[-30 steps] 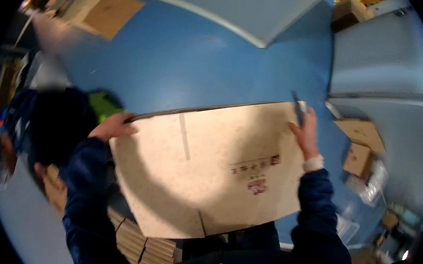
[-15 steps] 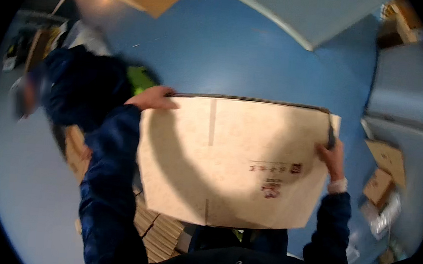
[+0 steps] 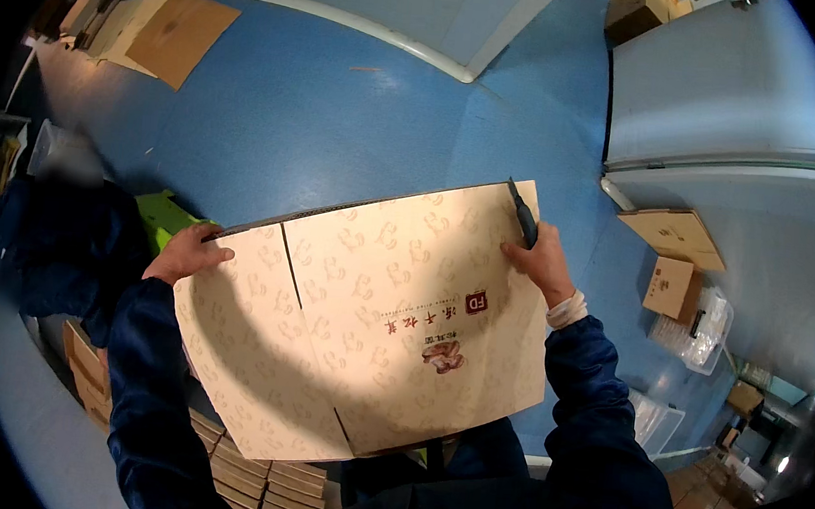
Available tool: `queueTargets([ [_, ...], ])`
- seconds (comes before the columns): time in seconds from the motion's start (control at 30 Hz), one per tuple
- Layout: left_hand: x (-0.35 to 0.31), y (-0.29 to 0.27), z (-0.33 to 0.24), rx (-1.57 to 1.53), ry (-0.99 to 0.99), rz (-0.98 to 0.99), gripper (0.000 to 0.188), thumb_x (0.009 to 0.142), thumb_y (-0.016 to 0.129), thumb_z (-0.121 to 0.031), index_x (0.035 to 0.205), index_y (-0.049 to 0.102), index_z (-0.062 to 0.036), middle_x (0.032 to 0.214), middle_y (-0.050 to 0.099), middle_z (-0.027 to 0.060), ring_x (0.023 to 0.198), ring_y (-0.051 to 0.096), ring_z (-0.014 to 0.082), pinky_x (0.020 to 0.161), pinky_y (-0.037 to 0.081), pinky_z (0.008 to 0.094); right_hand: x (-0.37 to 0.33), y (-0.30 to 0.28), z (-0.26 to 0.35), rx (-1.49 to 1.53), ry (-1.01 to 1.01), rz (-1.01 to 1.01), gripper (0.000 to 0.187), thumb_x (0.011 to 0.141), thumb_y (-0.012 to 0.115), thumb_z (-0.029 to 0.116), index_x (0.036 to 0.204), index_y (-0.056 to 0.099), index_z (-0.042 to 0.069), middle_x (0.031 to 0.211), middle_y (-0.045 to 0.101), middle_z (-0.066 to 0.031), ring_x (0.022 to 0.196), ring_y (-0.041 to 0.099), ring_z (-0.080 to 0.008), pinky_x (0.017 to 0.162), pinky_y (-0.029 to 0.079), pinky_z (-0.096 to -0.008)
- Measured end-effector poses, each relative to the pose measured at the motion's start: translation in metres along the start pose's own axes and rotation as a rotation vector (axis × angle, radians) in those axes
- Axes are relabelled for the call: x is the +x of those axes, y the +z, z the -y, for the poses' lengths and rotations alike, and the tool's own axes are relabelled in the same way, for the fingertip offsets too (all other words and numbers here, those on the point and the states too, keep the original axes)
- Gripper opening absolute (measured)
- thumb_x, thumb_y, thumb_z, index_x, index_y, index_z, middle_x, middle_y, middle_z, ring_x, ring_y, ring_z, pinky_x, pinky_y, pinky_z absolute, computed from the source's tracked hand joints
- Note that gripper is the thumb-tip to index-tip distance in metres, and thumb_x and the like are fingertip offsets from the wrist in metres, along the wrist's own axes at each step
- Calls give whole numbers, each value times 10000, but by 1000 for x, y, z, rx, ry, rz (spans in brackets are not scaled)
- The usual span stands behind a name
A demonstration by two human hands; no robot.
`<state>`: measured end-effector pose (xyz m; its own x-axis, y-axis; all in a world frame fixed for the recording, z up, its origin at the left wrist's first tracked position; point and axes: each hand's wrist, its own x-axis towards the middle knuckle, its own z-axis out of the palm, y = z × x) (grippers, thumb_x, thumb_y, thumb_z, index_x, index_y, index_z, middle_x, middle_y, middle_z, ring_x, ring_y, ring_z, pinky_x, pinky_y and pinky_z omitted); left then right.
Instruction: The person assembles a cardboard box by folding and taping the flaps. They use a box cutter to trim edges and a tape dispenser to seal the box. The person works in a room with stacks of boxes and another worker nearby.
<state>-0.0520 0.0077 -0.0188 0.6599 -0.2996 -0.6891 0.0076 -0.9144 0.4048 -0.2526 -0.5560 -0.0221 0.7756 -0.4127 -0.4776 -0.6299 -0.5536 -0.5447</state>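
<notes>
A cream cardboard sheet (image 3: 345, 317), flat and wide, is held out in front of me, slightly tilted. It has a faint repeated pattern, printed marks and two dark slots. My left hand (image 3: 187, 252) grips its left upper corner, thumb on the face. At the right edge my right hand (image 3: 541, 257) is closed around a dark-handled knife (image 3: 525, 221), its thin tip pointing away from me, and presses against the sheet's edge with the thumb on the face. Its other fingers are hidden behind the sheet.
A person in dark clothes (image 3: 63, 247) is close on my left, beside a green object (image 3: 166, 216). Below the sheet lie stacked cardboard pieces (image 3: 265, 483). Small boxes (image 3: 671, 287) and a clear plastic bin (image 3: 703, 330) stand at right. Flattened cardboard (image 3: 185, 36) lies far left.
The view has swung to the right. The sheet now tilts, its right side farther up, and both hands keep their grip on it.
</notes>
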Motion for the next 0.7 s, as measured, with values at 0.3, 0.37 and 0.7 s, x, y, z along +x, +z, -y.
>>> queueTargets([
  [0.3, 1, 9, 7, 248, 133, -127, 689, 777, 687, -503, 1243, 605, -2, 1222, 616, 231, 1137, 567, 399, 989, 443, 428, -4, 4, -1, -95, -244, -74, 386, 771, 768, 126, 1016, 540, -66, 1123, 545, -245, 951, 593, -310, 760, 508, -399],
  [0.37, 0, 9, 1, 251, 108, -125, 677, 782, 675, -517, 1246, 611, -28, 1221, 617, 222, 1140, 559, 400, 998, 434, 438, -8, 8, -12, -391, -512, -325, 363, 794, 752, 110, 1033, 535, -54, 1133, 534, -248, 1018, 559, -355, 862, 479, -428],
  [0.7, -7, 21, 20, 225, 100, -202, 692, 787, 684, -581, 1208, 645, -34, 1143, 659, 198, 1046, 625, 362, 910, 493, 447, -66, 44, 64, 220, -243, 199, 156, 933, 606, 115, 1006, 531, 0, 850, 552, -64, 756, 490, -154, 662, 442, -291],
])
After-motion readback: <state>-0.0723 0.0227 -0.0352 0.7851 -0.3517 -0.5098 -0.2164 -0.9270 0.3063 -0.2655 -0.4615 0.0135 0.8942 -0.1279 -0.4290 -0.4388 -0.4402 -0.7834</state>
